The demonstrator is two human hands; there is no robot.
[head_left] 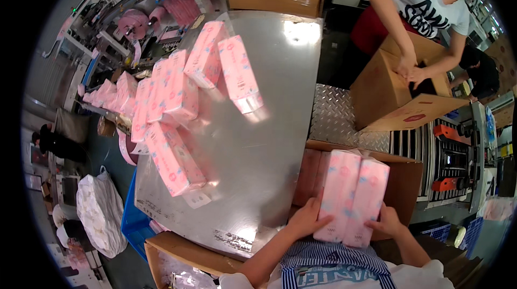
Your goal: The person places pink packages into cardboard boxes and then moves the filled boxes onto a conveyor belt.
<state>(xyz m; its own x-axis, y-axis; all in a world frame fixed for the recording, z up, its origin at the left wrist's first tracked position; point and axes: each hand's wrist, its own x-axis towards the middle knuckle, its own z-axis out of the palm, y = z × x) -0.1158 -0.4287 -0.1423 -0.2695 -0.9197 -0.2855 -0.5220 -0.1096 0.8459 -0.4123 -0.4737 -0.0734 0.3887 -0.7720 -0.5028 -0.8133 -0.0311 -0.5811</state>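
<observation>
Left hand (305,220), right hand (390,221): fingers pinch two packs (340,195) between them. Uneven squeeze could split the pair; box (403,187) edge beyond fingers could snag corners.

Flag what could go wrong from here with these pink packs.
The two held packs, pressed side by side between left hand and right hand, could slip apart if either loosens. They might also catch on the packs standing in the open carton.
</observation>
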